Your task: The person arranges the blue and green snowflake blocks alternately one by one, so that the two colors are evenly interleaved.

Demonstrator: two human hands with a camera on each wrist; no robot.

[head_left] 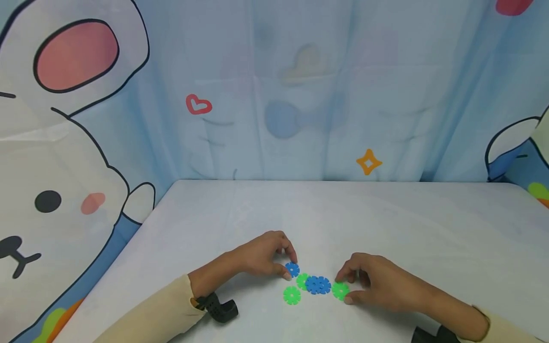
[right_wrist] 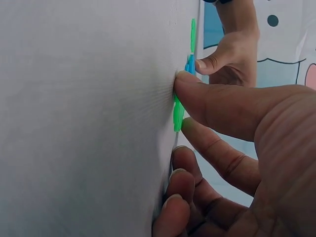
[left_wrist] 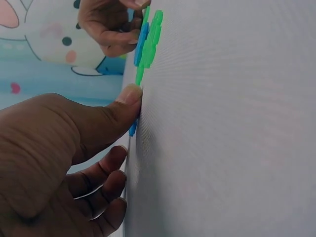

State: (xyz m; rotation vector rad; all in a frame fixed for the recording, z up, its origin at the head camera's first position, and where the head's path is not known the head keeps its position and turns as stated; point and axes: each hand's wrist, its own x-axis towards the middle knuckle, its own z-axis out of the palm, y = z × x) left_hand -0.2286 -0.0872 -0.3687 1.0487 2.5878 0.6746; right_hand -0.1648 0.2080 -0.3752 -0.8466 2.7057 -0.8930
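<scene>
Several flat notched discs lie in a cluster on the white table. My left hand (head_left: 267, 256) pinches a blue disc (head_left: 292, 269) between thumb and index finger at the cluster's upper left. Right of it come a green disc (head_left: 302, 281) and overlapping blue discs (head_left: 318, 285). At the right end my right hand (head_left: 381, 282) pinches a green disc (head_left: 340, 290) by its edges. One more green disc (head_left: 292, 295) lies just below, touched by neither hand. In the right wrist view the thumb and index finger hold the green disc (right_wrist: 178, 114) near the cloth.
A white cloth covers the table (head_left: 386, 214). Behind it hangs a light blue curtain (head_left: 300, 143) with printed cartoon figures, a heart and a star. A black strap device (head_left: 221, 308) is on the left wrist, and another is partly visible at the right wrist.
</scene>
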